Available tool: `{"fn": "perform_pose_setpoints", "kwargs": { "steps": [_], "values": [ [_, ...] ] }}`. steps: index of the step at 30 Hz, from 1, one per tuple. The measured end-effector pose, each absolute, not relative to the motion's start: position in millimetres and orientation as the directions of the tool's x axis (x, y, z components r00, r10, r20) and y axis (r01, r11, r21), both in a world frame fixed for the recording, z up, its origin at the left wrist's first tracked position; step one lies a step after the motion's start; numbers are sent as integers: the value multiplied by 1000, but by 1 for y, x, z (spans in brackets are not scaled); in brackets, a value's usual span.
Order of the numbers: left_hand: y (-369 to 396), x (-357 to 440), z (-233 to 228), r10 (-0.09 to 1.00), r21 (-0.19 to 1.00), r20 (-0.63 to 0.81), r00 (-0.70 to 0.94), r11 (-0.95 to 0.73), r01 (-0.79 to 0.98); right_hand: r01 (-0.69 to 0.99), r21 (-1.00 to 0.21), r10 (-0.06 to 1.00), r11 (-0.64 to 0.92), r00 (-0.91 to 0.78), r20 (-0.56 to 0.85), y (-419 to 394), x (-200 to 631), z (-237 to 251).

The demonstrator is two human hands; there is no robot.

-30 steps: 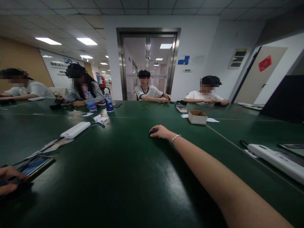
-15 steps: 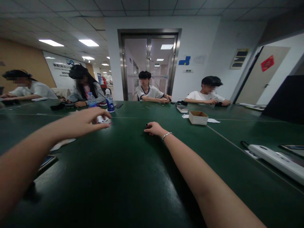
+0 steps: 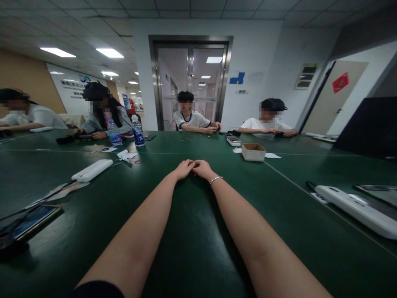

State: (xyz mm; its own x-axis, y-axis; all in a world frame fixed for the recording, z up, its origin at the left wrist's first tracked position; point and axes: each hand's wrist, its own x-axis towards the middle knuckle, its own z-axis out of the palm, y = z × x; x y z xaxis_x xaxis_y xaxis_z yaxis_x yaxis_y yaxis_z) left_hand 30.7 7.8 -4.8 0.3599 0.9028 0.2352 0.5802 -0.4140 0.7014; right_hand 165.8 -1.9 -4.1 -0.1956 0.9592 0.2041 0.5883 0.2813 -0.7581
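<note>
My right hand (image 3: 203, 169), with a silver bangle at the wrist, rests low over the green table and is closed around a small dark cylinder. The fingers hide nearly all of that cylinder; its dark reddish side and round top end showed half a second ago. Against it from the left comes my left hand (image 3: 185, 169), its fingers closed together and meeting the right fingertips. Whatever the left fingers pinch is covered by the two hands. Both forearms stretch forward over the tabletop (image 3: 186, 231).
Left of me lie a phone (image 3: 34, 223) and a white power strip (image 3: 93, 170). Two bottles (image 3: 138, 131) stand farther back, near paper scraps (image 3: 126, 155). A small open box (image 3: 253, 152) and another power strip (image 3: 356, 209) are to the right. Several people sit across the table.
My left hand has swung from the left, where its fingers were spread in the air, down to the right hand. The right hand keeps its place. The view has turned slightly right.
</note>
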Motion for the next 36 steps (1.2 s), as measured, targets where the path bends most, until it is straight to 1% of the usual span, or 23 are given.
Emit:
{"fn": "perform_pose_setpoints", "kwargs": {
  "steps": [3,6,11,17,20,23,25,28,31,34,36],
  "values": [
    [11,20,-16,895,739,246,373,-422,525,574,-763,955,295,-207,214,-4,164,-5],
    [13,13,-19,886,766,261,384,-432,477,551,-787,959,277,-215,186,-2,165,-8],
    [9,13,-19,887,812,298,352,-430,396,537,-802,959,264,-233,160,6,168,-14],
    [9,11,-20,934,899,288,210,-340,277,528,-799,954,288,-231,192,9,167,-16],
    [11,10,-22,942,933,280,188,-313,180,539,-784,948,308,-239,209,6,166,-14],
    [11,9,-24,962,969,226,151,-238,65,564,-758,944,327,-235,233,2,164,-11],
    [10,9,-25,966,973,215,144,-225,57,581,-745,944,328,-227,238,-1,163,-9],
    [9,7,-23,950,955,249,187,-273,116,645,-686,941,337,-204,272,-4,160,-6],
    [6,5,-18,930,930,289,228,-329,163,731,-573,917,371,-192,348,-6,158,-4],
    [2,4,-13,915,915,321,243,-366,168,778,-477,897,409,-246,368,-7,156,-3],
    [0,4,-12,913,916,326,245,-369,158,788,-445,890,425,-273,366,-8,154,-3]
  ]
}}
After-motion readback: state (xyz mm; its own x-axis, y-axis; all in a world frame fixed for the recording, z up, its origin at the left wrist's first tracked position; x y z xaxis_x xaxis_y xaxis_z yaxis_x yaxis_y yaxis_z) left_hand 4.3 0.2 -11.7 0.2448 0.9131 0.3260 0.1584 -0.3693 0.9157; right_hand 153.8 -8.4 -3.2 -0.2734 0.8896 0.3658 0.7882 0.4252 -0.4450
